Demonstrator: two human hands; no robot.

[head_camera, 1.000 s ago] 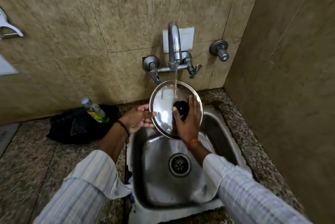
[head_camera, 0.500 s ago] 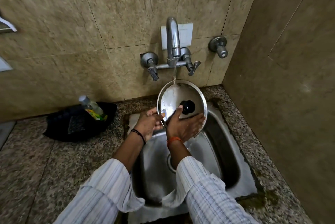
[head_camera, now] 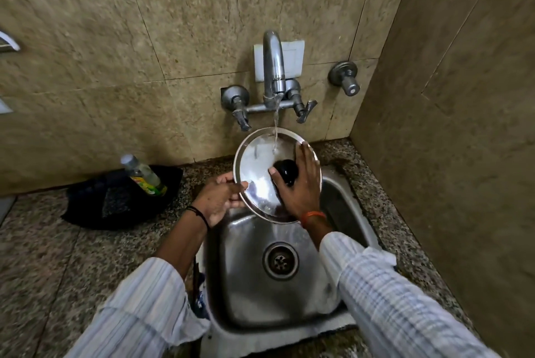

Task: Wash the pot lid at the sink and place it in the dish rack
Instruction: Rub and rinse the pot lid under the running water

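A round steel pot lid (head_camera: 256, 165) with a black knob (head_camera: 286, 172) is held tilted over the back of the steel sink (head_camera: 249, 285). Water runs from the tap (head_camera: 273, 68) onto its upper part. My left hand (head_camera: 221, 199) grips the lid's left rim. My right hand (head_camera: 301, 186) lies flat across the lid's right side, fingers spread around the knob. No dish rack is in view.
A dish soap bottle (head_camera: 143, 175) leans on a dark cloth (head_camera: 115, 198) on the granite counter left of the sink. A tiled wall stands close on the right. A second wall valve (head_camera: 344, 79) sits right of the tap. The drain (head_camera: 280, 260) is uncovered.
My right hand has slid from the lid's lower edge up over its right side, past the knob. The left hand keeps its hold on the left rim. Water keeps running.
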